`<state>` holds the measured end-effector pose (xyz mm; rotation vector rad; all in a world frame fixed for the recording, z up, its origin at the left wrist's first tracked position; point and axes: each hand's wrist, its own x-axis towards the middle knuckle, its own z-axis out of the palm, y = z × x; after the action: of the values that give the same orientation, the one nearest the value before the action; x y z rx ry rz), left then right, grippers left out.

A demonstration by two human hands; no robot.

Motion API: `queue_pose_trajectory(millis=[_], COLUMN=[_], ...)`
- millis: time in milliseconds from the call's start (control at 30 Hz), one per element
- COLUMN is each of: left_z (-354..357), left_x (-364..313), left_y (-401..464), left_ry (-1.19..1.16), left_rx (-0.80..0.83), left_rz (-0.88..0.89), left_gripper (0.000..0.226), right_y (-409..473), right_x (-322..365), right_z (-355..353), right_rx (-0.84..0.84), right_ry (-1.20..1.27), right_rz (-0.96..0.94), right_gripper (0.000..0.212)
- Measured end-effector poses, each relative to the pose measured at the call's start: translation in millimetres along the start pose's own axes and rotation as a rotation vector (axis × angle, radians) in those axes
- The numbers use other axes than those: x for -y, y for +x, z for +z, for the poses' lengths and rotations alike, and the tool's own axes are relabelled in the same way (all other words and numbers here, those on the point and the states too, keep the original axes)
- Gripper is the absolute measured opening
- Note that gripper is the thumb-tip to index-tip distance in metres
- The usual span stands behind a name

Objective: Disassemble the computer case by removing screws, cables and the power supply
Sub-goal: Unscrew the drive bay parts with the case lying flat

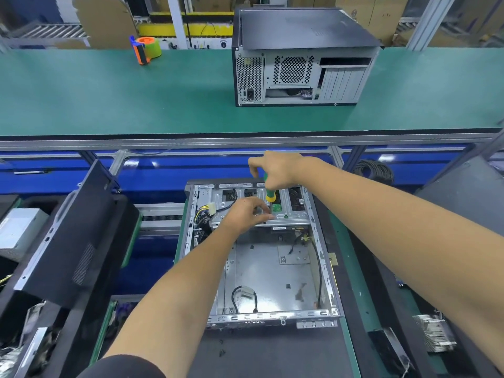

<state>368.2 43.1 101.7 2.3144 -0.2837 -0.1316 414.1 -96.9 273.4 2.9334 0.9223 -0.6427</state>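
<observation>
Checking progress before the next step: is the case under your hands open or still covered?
Open. The case lies on its side with no panel over it; its bare metal floor and loose cables show.

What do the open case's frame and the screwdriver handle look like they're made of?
Case frame: bare sheet metal, probably steel; dull grey, stamped slots, light glare on the floor panel. Screwdriver handle: looks like plastic or rubber, green with a yellow collar, gripped by the right hand.

Open computer case [261, 257] lies flat, interior up, beneath both hands. Green-yellow screwdriver [270, 193] upright in right hand [275, 170]; cable bundle [203, 216] left of left hand [245, 214].
</observation>
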Motion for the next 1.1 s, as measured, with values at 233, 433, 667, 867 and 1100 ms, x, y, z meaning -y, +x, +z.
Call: queue_pose_trajectory(millis=[233,433,667,867,1100], left_z=[0,0,-1,-5,-1], left_x=[0,0,0,0,-5], left_y=[1,1,1,4,8], left_ry=[-0.01,-0.013,-0.013,0.065,0.326], left_rx=[0.003,0.004,0.016,0.093,0.159], left_rz=[-0.036,-0.029,0.008,0.027,0.066], left_gripper=[0.03,0.028,0.026,0.025,0.026], right_y=[5,-1,1,0,-1], right_x=[10,5,-3,-9,-5], right_z=[-1,-1,0,8,11], right_rx=[-0.032,0.038,-0.004,-0.078,-0.111], right_ry=[-0.266,-0.113,-0.163,-0.17,-0.013], right_rz=[0.038,-0.019,-0.053,-0.068,-0.207], right_gripper=[0.016,0.02,0.024,0.025,0.023])
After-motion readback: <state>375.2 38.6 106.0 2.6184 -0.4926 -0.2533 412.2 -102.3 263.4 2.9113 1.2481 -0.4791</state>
